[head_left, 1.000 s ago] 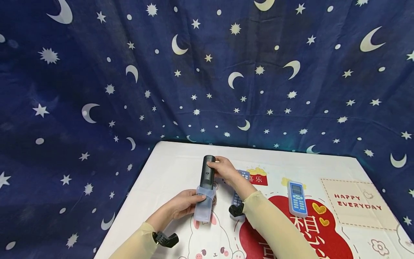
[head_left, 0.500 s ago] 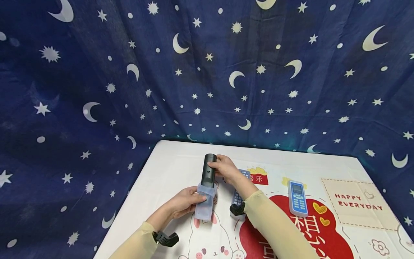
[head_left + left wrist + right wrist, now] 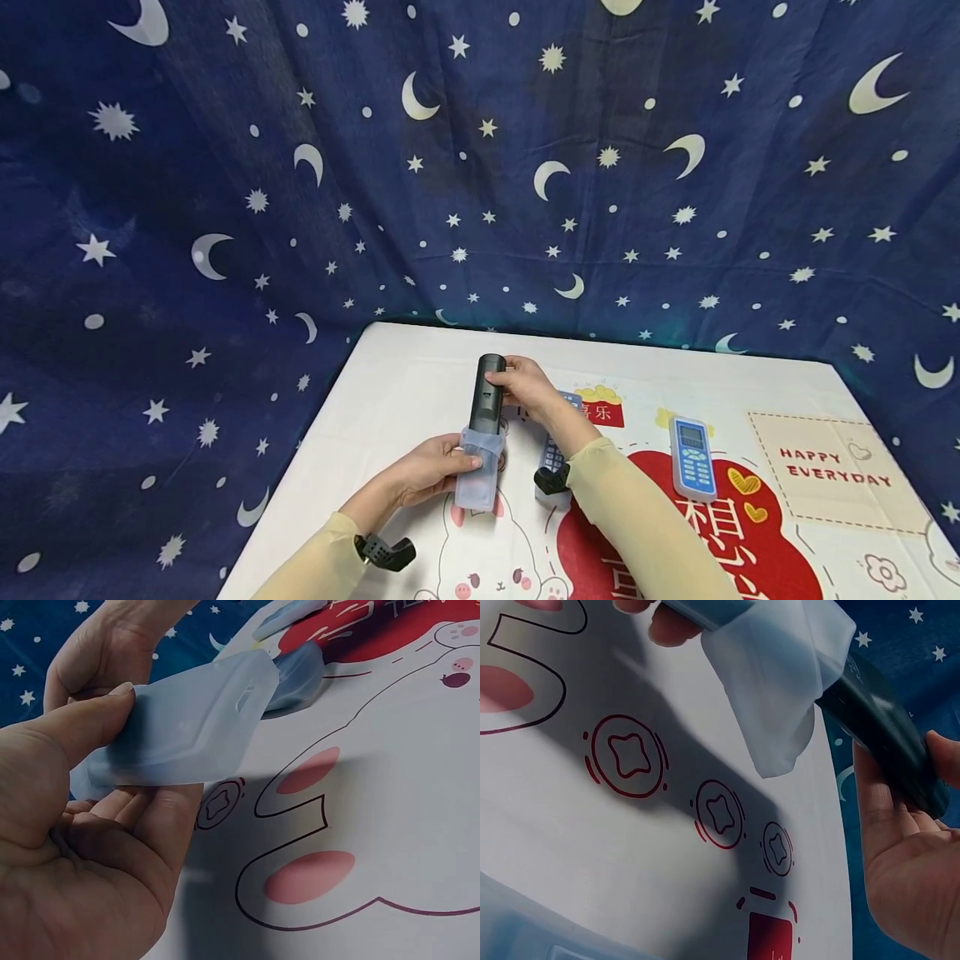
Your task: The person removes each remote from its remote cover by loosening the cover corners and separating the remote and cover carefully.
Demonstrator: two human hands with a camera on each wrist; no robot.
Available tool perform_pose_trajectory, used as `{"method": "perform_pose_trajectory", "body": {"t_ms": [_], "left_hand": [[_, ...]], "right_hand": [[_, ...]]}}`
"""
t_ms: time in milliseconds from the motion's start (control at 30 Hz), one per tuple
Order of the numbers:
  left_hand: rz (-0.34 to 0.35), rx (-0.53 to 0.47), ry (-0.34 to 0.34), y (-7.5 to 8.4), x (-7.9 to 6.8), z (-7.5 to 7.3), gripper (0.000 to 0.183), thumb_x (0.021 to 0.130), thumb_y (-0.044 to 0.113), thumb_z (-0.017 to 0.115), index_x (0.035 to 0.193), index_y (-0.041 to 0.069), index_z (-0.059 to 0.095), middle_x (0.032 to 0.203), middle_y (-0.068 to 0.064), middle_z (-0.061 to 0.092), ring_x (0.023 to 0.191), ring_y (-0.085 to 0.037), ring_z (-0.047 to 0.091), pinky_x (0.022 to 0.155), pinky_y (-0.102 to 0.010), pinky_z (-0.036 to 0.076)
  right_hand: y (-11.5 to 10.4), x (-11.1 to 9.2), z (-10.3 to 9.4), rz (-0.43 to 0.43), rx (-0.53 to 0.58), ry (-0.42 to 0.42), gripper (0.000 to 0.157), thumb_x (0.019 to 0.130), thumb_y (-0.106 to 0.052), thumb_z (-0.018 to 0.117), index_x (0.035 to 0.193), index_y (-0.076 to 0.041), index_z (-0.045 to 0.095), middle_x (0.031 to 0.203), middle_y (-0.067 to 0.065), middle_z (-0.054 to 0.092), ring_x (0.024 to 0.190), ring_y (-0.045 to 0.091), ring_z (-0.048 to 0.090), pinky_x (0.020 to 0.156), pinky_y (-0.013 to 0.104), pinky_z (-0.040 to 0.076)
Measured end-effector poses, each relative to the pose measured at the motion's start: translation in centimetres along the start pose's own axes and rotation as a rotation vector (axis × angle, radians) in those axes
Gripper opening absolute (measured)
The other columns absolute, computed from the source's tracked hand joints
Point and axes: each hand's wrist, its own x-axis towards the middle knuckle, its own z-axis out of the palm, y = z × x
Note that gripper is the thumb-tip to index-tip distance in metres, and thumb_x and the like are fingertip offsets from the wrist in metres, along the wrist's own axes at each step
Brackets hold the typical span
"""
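Note:
A black remote control [image 3: 487,400], its back side up, is partly inside a translucent bluish silicone cover [image 3: 477,487]. The far half sticks out of the cover's mouth, where the rim is folded back like a collar. My left hand [image 3: 429,472] pinches the cover between thumb on top and fingers beneath; the left wrist view shows the cover's closed end [image 3: 247,712] pointing away from the palm. At the far end, my right hand [image 3: 528,393] grips the bare remote. In the right wrist view a loose flap of the cover [image 3: 769,712] hangs below the remote [image 3: 881,724].
A second remote in a blue cover [image 3: 552,454] lies under my right forearm, partly hidden. Further right lies another blue-covered remote [image 3: 693,460], keys up. The white printed tablecloth [image 3: 405,375] ends at a dark blue star-patterned curtain [image 3: 450,200].
Both hands, with remote and cover, have shifted very slightly up and right in the head view, partly because the view itself drifts. Both grips stay the same.

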Motion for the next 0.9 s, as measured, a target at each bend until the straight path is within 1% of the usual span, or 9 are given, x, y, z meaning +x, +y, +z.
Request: {"method": "perform_pose_trajectory", "body": {"t_ms": [233,433,500,600,667,767,900], "left_hand": [[-0.009,-0.031,0.005,-0.37,0.05,0.03,0.057,0.099,0.011,0.067,0.147,-0.007,0.042,0.120,-0.017,0.069,0.105,-0.027,0.070,0.089,-0.039,0.058],[-0.008,-0.049,0.010,-0.69,0.09,-0.14,0.071,0.096,0.007,0.069,0.156,0.004,0.032,0.114,-0.014,0.069,0.102,-0.027,0.069,0.085,-0.041,0.059],[-0.006,-0.042,0.010,-0.72,0.05,-0.19,0.075,0.095,0.007,0.070,0.159,0.007,0.029,0.115,-0.013,0.068,0.102,-0.026,0.069,0.085,-0.041,0.060],[0.000,-0.037,0.006,-0.70,0.01,-0.30,0.078,0.095,0.008,0.070,0.160,0.009,0.028,0.121,-0.015,0.067,0.103,-0.028,0.069,0.085,-0.041,0.059],[0.004,-0.039,-0.004,-0.67,0.03,-0.40,0.078,0.095,0.007,0.070,0.161,0.011,0.028,0.125,-0.016,0.065,0.104,-0.028,0.069,0.085,-0.041,0.059],[0.006,-0.037,-0.042,-0.64,0.06,-0.53,0.076,0.097,0.006,0.067,0.161,0.014,0.028,0.129,-0.017,0.065,0.103,-0.029,0.070,0.084,-0.040,0.060],[0.017,-0.015,-0.082,-0.61,0.08,-0.57,0.077,0.098,0.006,0.066,0.162,0.014,0.023,0.127,-0.018,0.066,0.102,-0.028,0.070,0.083,-0.040,0.060]], "right_hand": [[0.29,0.17,-0.09,0.004,-0.002,0.000,0.051,0.095,-0.010,0.070,0.139,0.007,0.052,0.111,0.020,0.069,0.084,0.019,0.070,0.074,0.036,0.061],[0.72,0.09,0.20,0.013,-0.004,-0.011,0.049,0.096,-0.011,0.070,0.138,0.006,0.052,0.109,0.018,0.068,0.081,0.018,0.069,0.067,0.032,0.060],[0.68,0.00,0.33,0.021,0.005,-0.004,0.050,0.096,-0.010,0.070,0.139,0.006,0.051,0.108,0.018,0.068,0.081,0.018,0.069,0.067,0.031,0.060],[0.67,-0.07,0.41,0.024,0.011,0.009,0.051,0.096,-0.011,0.070,0.140,0.006,0.050,0.109,0.018,0.068,0.082,0.018,0.070,0.068,0.031,0.060],[0.62,-0.11,0.44,0.025,0.007,0.009,0.053,0.096,-0.011,0.070,0.141,0.006,0.050,0.110,0.018,0.069,0.083,0.018,0.070,0.069,0.031,0.061],[0.54,-0.15,0.46,0.027,-0.004,0.004,0.053,0.096,-0.012,0.070,0.142,0.005,0.049,0.111,0.019,0.068,0.085,0.018,0.070,0.070,0.032,0.061],[0.48,-0.11,0.44,0.023,-0.008,-0.012,0.053,0.097,-0.012,0.070,0.142,0.006,0.049,0.112,0.019,0.068,0.086,0.019,0.070,0.070,0.033,0.061]]}}
